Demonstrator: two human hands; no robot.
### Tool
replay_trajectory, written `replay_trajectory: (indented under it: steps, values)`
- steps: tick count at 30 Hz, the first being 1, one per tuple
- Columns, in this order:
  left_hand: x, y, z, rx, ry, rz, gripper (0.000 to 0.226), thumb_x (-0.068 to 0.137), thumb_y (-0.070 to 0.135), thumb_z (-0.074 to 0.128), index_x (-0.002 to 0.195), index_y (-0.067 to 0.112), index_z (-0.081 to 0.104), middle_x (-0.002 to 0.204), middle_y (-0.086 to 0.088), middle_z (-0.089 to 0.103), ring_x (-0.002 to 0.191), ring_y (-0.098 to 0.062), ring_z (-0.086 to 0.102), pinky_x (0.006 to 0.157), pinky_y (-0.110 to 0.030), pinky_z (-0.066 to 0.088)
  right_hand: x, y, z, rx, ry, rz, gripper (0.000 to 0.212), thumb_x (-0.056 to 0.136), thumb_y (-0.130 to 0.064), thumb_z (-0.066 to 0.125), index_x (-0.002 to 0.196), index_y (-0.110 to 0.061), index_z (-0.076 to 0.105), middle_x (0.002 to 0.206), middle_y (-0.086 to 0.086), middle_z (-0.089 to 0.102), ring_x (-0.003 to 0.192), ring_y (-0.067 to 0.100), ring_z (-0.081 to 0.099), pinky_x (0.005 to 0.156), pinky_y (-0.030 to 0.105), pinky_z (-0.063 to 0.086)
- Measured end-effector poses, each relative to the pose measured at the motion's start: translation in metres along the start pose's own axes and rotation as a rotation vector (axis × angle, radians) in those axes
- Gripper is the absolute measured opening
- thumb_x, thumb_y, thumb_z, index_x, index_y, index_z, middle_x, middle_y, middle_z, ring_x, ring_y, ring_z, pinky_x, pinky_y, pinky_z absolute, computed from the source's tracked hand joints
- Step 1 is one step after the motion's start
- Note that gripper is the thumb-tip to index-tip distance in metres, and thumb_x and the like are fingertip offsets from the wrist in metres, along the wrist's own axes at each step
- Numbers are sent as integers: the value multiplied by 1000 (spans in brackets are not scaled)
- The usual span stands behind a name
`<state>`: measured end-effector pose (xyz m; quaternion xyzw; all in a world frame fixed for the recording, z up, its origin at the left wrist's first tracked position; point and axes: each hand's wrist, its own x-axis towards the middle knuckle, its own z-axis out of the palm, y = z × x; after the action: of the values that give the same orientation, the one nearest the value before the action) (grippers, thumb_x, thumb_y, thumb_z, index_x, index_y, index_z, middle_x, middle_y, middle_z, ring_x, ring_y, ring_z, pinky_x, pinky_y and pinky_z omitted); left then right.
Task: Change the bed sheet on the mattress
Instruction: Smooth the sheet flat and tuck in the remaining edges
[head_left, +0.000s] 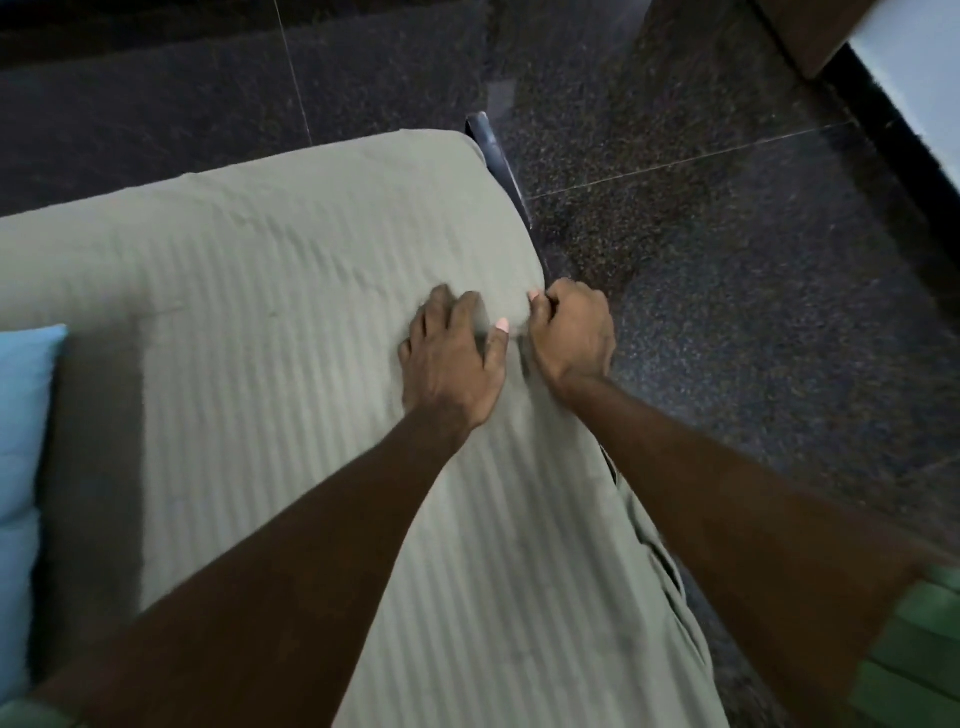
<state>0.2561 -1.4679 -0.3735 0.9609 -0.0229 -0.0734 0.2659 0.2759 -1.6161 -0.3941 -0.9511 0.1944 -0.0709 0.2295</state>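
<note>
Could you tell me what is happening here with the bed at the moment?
A person is fitting a grey-green striped bed sheet over a mattress. The left hand presses flat on the sheet near the bed's side edge, while the right hand grips the sheet at that edge, fingers curled round the fabric. The sheet already covers the far corner, with some wrinkles there. A light blue pillow lies at the left, and the dark speckled floor surrounds the bed.

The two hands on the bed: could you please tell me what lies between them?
In the head view, only a narrow strip of bed sheet separates the left hand from the right hand; nothing else lies there.
</note>
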Motion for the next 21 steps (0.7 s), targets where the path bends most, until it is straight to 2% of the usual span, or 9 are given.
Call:
replay_trajectory:
  steps: [3,6,9,12,14,16,19,21]
  values:
    - [-5,13,7,-5,18,0,58,102,59,37,150,28,45,166,-7,29,151,-30,27,117,-51,28,13,1,-13,-17,-47,-89,20,99,-30,58,81,-22,56,100,8,68,103,32,56,83,42,43]
    - [-12,19,10,39,4,77,60,100,59,35,151,28,44,165,-6,30,152,-27,26,119,-50,27,24,5,-19,-155,-66,-154,16,101,-27,55,90,-18,61,105,7,66,108,29,54,80,40,44]
    - [-25,18,11,92,-65,178,56,102,48,45,155,29,41,169,-3,24,155,-23,21,120,-46,24,31,6,-19,-179,-104,-68,17,101,-30,56,96,-17,66,107,8,67,111,30,56,82,41,48]
    - [-39,11,9,115,-124,205,60,102,32,52,159,30,34,172,-1,14,157,-22,15,122,-45,21,21,4,-18,-51,-110,34,15,98,-33,61,92,-20,63,106,8,66,109,32,59,82,40,49]
    - [-50,8,7,90,-111,174,63,99,19,56,158,28,36,170,-3,19,156,-23,19,124,-44,24,-9,10,-25,83,-20,84,20,98,-39,60,89,-22,53,103,8,61,105,32,57,84,43,44]
    - [-65,6,5,29,-48,150,60,93,7,60,150,22,47,160,-6,36,146,-25,35,120,-44,36,-58,23,-34,184,54,133,31,98,-51,51,89,-21,47,96,8,59,97,34,56,82,46,41]
    - [-99,8,5,-5,-4,147,50,92,7,64,140,20,57,141,-3,48,127,-22,48,107,-40,48,-144,48,-47,85,-35,205,45,94,-66,49,94,-21,49,99,6,62,99,33,55,87,49,44]
    - [-123,11,7,9,-28,166,45,94,12,63,138,21,57,136,-1,50,124,-20,50,103,-39,50,-174,63,-53,-5,-57,185,44,95,-65,52,99,-20,52,102,5,64,102,32,55,90,48,39]
